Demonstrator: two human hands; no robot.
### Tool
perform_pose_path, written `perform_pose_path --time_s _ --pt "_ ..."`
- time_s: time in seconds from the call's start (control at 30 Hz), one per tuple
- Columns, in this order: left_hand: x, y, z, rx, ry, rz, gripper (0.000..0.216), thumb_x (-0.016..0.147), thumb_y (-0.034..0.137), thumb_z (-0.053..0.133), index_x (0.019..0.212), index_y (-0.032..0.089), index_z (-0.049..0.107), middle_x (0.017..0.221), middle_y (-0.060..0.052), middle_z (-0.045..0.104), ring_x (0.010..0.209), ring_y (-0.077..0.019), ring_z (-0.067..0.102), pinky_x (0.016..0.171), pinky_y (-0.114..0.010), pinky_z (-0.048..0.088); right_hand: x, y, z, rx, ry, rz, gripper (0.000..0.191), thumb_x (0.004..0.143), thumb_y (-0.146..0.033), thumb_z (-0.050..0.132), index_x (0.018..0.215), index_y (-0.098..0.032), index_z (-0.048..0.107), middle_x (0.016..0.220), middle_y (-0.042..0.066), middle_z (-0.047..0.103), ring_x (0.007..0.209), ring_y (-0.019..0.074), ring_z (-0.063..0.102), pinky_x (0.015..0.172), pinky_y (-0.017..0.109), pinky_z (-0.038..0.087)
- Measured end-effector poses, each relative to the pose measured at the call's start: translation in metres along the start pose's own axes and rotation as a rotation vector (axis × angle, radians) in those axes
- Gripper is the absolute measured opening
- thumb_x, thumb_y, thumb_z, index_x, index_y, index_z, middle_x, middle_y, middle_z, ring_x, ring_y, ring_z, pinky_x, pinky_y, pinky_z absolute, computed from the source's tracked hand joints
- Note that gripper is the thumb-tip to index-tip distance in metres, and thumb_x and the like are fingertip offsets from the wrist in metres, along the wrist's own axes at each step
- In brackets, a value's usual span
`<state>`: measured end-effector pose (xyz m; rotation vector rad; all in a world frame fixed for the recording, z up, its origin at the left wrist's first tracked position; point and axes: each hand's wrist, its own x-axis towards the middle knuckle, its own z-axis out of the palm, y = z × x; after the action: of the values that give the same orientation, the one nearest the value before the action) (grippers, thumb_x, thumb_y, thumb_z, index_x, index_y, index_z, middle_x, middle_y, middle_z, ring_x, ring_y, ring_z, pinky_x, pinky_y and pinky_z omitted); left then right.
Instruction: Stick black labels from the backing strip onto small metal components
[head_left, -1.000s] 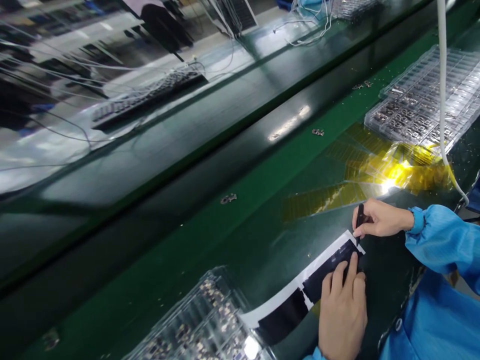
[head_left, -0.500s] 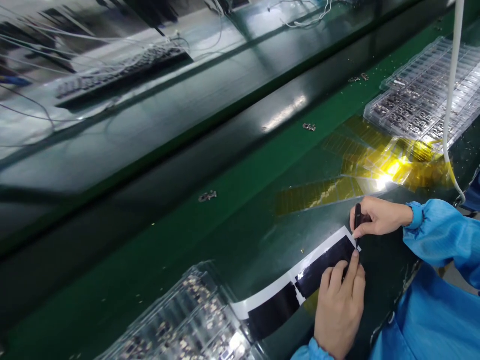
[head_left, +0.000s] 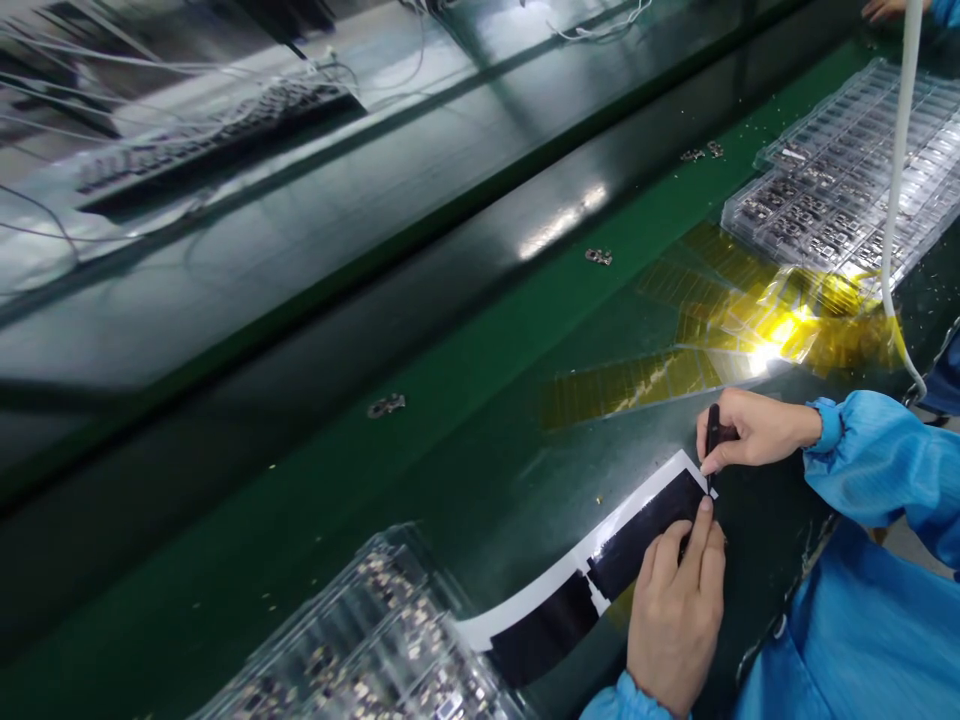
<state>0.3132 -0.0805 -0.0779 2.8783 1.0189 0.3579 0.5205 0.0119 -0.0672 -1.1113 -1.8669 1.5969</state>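
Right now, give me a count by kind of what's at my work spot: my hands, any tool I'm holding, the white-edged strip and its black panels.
Hands: 2, the left hand and the right hand
Black pen-like tool: 1
White-edged strip: 1
Black panels on it: 2 in view
Total: 6

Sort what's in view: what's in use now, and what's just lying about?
In use, judging by the hands:
black-and-white strip, under the left hand
slim black tool, held in the right hand

Apparently just lying about, untouched:
fanned yellow sheets
clear parts trays
loose small parts
white cable
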Motion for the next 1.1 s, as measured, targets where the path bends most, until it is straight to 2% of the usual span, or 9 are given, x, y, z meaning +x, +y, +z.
perform_pose_path --time_s 0.23,0.43,0.67,0.83,1.0,1.1 --pt "-0.001 0.001 0.001 -0.042 0.031 -0.011 0.022 0.085 0.009 0.046 0.099 0.008 0.063 0.114 -0.015 0.062 0.089 -0.0233 0.055 0.074 -0.036 0.051 -0.004 0.001 0.002 0.049 0.007 0.008 0.012 0.073 -0.023 0.064 0.072 -0.011 0.064 0.060 0.001 0.061 0.052 0.0088 0.052 0.049 0.018 0.041" --pt "-0.003 0.001 0.006 -0.018 0.040 0.011 0.023 0.083 0.006 0.048 0.100 0.007 0.063 0.114 -0.015 0.063 0.073 -0.0195 0.052 0.064 -0.036 0.052 -0.002 0.000 0.002 -0.019 0.009 0.019 0.011 0.071 -0.022 0.066 0.072 -0.010 0.065 0.062 0.001 0.062 0.054 0.0086 0.052 0.050 0.017 0.041" --pt "-0.003 0.000 0.009 -0.021 0.053 0.030 0.023 0.080 0.004 0.050 0.099 0.005 0.063 0.116 -0.014 0.062 0.084 -0.0230 0.053 0.082 -0.041 0.051 0.000 -0.007 0.003 -0.067 0.008 0.037 0.007 0.071 -0.018 0.065 0.071 -0.011 0.064 0.060 -0.001 0.059 0.052 0.0076 0.049 0.049 0.017 0.040" --pt "-0.004 0.001 0.010 -0.050 0.070 0.012 0.024 0.081 0.004 0.050 0.101 0.006 0.063 0.117 -0.012 0.062 0.085 -0.0224 0.053 0.083 -0.040 0.051 -0.002 -0.005 0.004 -0.007 0.010 0.032 0.008 0.071 -0.019 0.064 0.070 -0.011 0.063 0.060 0.000 0.060 0.053 0.0087 0.052 0.050 0.018 0.041" --pt "-0.006 0.002 0.014 -0.088 0.087 -0.017 0.024 0.081 0.004 0.050 0.101 0.006 0.063 0.118 -0.011 0.061 0.090 -0.0226 0.054 0.086 -0.039 0.051 -0.006 0.001 0.006 0.177 0.035 0.076 0.017 0.073 -0.028 0.064 0.069 -0.012 0.060 0.059 0.000 0.060 0.056 0.0116 0.058 0.053 0.021 0.046" --pt "-0.007 0.002 0.015 -0.088 0.110 -0.029 0.023 0.080 0.003 0.051 0.100 0.006 0.063 0.117 -0.011 0.062 0.092 -0.0232 0.054 0.086 -0.039 0.051 -0.008 0.002 0.006 0.203 0.051 0.091 0.019 0.073 -0.030 0.064 0.070 -0.012 0.060 0.059 0.001 0.060 0.057 0.0126 0.059 0.054 0.022 0.046"
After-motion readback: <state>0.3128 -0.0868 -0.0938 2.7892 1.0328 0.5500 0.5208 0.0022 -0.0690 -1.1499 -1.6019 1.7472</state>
